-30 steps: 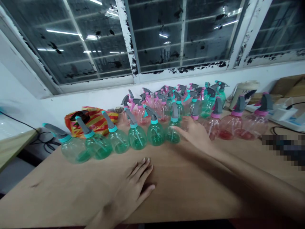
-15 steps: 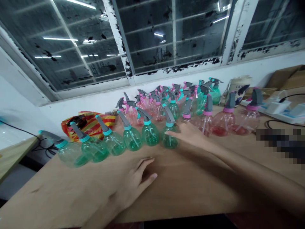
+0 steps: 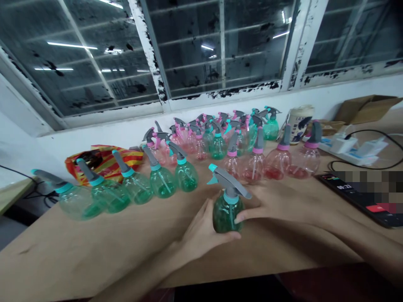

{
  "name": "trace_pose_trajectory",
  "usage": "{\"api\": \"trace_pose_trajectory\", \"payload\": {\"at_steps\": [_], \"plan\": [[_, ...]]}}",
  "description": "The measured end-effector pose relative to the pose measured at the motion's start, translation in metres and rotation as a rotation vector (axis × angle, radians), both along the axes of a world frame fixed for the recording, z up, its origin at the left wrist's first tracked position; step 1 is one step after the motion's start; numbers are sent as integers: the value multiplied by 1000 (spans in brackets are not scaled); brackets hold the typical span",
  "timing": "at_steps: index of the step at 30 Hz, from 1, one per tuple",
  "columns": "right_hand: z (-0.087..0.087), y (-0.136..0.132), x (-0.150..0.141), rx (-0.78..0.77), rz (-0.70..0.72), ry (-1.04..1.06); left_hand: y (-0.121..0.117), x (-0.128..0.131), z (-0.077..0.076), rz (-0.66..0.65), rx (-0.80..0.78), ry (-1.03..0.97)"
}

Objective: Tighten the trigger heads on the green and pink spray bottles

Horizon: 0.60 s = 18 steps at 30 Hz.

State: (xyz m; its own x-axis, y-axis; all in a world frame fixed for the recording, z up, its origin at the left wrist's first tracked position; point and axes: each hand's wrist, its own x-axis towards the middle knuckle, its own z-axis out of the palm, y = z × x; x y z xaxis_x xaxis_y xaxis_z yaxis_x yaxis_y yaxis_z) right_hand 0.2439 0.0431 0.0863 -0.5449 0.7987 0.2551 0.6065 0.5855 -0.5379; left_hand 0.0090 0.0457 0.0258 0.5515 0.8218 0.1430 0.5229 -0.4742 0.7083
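Observation:
A green spray bottle [image 3: 229, 212] with a grey and turquoise trigger head is between my two hands, near the front of the table. My left hand [image 3: 201, 233] wraps its left side and base, thumb across the lower front. From the right, my right hand [image 3: 270, 205] grips the body, its thumb on the front; its other fingers are hidden behind the bottle. To the left stands a row of green spray bottles [image 3: 162, 182], each with some green liquid inside. Behind my right hand are several pink spray bottles [image 3: 253, 165] holding a little red liquid.
More pink and green spray bottles crowd along the wall [image 3: 201, 142]. A red and yellow bag [image 3: 126, 161] lies behind the green row. To the right are a phone [image 3: 355, 197], a power strip [image 3: 355, 149] with cables, a cup [image 3: 300, 126] and a cardboard box [image 3: 367, 111].
The green spray bottle at the right end of the green row has come towards me in my right hand. My left hand has moved right and closed on it too.

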Motion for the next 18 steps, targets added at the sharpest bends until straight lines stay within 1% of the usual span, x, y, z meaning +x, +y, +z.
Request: {"api": "trace_pose_trajectory", "payload": {"at_steps": [2, 4, 5, 7, 9, 11, 15, 18], "plan": [[2, -2, 6, -43, -39, 1, -2, 6, -4, -17, -6, -19], [-1, -1, 8, -54, -91, 66, -3, 13, -7, -36, -2, -26], [-4, 0, 7, -50, -100, 128, -4, 17, -7, -46, 3, -34], [-11, 3, 2, -44, -71, 283, -6, 26, -8, -64, 14, -52], [-18, 5, -6, -65, -29, 446, -8, 33, -8, -65, 20, -59], [-22, 5, -14, -99, -32, 573, -9, 39, -9, -54, 35, -56], [-25, 5, -26, -133, -97, 704, -7, 41, -13, -42, 68, -61], [-27, 8, -31, -136, -116, 745, 0, 35, -17, -82, 104, -48]]}}
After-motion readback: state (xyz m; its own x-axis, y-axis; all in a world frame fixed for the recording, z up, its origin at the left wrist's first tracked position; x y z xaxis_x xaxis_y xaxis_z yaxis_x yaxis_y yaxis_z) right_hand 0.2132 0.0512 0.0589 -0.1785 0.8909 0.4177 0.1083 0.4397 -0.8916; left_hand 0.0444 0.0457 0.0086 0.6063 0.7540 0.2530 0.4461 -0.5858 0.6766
